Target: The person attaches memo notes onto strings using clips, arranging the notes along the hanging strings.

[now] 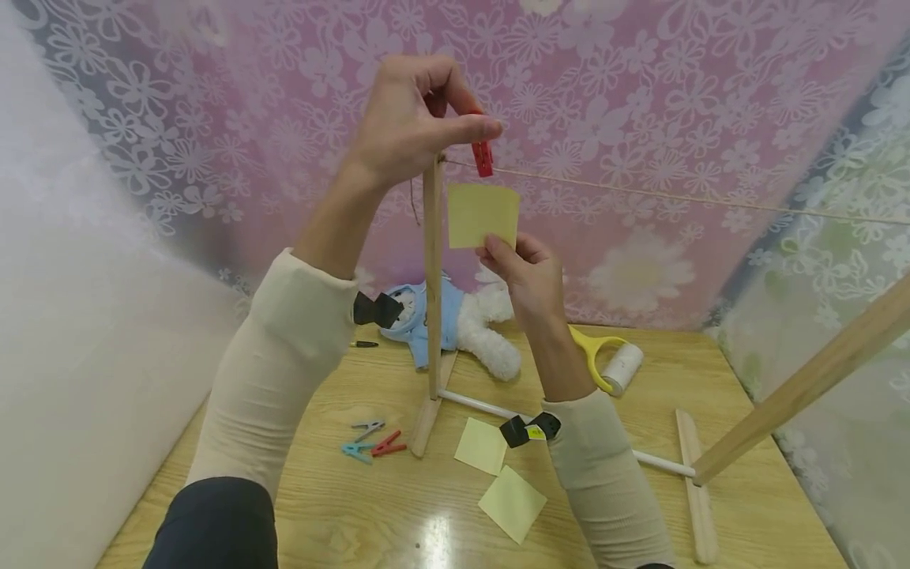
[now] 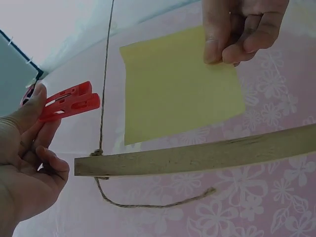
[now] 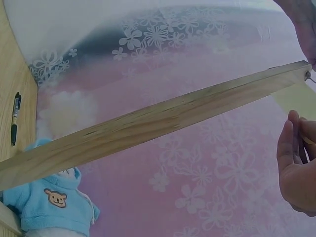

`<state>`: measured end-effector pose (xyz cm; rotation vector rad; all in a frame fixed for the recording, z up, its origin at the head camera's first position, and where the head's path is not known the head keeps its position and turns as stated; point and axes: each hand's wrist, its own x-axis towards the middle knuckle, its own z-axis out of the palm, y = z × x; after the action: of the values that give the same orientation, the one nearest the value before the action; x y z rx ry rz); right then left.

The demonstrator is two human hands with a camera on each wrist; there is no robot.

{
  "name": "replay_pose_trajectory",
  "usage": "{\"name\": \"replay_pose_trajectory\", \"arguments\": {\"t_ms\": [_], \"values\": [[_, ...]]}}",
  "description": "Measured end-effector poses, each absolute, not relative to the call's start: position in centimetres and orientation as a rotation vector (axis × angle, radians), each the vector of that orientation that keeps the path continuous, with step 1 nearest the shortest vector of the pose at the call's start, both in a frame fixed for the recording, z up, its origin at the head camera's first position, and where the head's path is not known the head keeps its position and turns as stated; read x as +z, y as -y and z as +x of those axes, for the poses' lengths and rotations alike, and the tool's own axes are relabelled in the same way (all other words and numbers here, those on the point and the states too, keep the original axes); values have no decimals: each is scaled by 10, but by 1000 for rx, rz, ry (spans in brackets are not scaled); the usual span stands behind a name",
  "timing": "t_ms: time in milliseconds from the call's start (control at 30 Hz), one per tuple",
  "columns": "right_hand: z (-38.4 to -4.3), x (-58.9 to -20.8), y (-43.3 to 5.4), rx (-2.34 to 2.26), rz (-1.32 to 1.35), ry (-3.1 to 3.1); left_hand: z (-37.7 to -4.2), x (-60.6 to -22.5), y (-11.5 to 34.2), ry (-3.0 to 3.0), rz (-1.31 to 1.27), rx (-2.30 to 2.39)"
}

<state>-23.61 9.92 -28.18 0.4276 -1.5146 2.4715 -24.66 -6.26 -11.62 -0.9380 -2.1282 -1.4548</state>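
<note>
My left hand [image 1: 419, 111] pinches a red clothespin [image 1: 483, 154] beside the twine string [image 1: 640, 191], near the top of the wooden post [image 1: 432, 269]. In the left wrist view the red clothespin [image 2: 69, 101] sits just left of the twine string [image 2: 104, 74], held by the left hand [image 2: 27, 163]. My right hand [image 1: 522, 273] pinches the lower edge of a yellow sticky note [image 1: 483, 215] and holds it up just under the string. The yellow sticky note [image 2: 180, 84] hangs from the right hand's fingers [image 2: 237, 29] above the post [image 2: 197, 155]. The right hand [image 3: 296, 163] shows at the right wrist view's edge.
On the wooden table [image 1: 341, 506] lie two more yellow notes [image 1: 498, 474], several clothespins [image 1: 373, 442], a pen [image 1: 365, 344], a plush toy in a blue hoodie [image 1: 455, 320] and a lint roller [image 1: 614, 363]. The rack's base rod [image 1: 498, 409] and second post [image 1: 803, 379] stand at right.
</note>
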Motion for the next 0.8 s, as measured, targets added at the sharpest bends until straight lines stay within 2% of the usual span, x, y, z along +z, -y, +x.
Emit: {"name": "replay_pose_trajectory", "arguments": {"t_ms": [233,800], "values": [[-237,-279,-98,2469,404,1503,-257,-122,61,2180,-953,-1341],[-232,-272,-87,2576,428,1411,-258,-131,62,2254,-939,-1239]]}}
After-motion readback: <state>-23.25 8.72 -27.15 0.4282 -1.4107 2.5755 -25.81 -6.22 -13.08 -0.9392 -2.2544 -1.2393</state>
